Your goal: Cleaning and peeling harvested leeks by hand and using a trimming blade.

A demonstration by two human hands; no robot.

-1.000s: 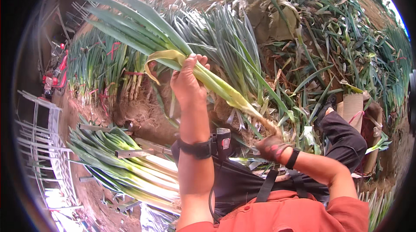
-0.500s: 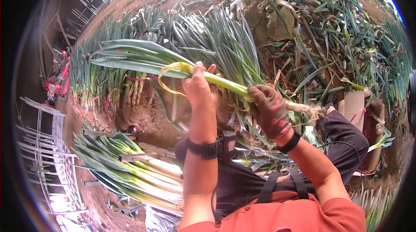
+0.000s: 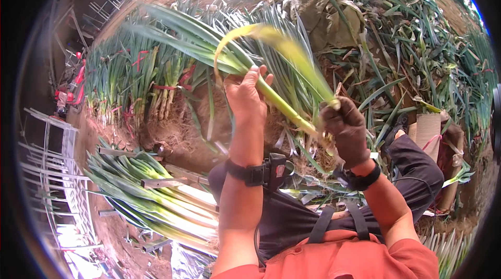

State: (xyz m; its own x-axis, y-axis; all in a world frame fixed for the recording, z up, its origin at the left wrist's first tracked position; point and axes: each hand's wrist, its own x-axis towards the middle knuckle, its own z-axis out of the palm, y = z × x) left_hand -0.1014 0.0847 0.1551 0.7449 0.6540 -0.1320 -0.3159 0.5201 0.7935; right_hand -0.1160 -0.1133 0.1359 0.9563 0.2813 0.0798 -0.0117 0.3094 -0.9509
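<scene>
My bare left hand (image 3: 245,96) is closed round the upper stalk of a leek (image 3: 284,106), whose green leaves fan out to the upper left, blurred by motion. In my right hand (image 3: 345,132), in a brown work glove, the end of a yellowing outer leaf (image 3: 287,44) is pinched. That leaf arches up between the two hands, peeled away from the lower stalk. The root end of the leek lies just left of the glove, partly hidden by it.
Bundled leeks (image 3: 167,70) with red ties stand at the far left. Trimmed ones (image 3: 182,201) lie on a metal rack (image 3: 162,182) at near left. A heap of leaf waste (image 3: 412,44) and a khaki sack (image 3: 329,15) are at far right, cardboard (image 3: 427,135) by my leg.
My right hand has let go round the lower stalk and risen, drawing the outer leaf away from it. The leek has tilted, its leaves swinging upward; its root end is nearer the left hand.
</scene>
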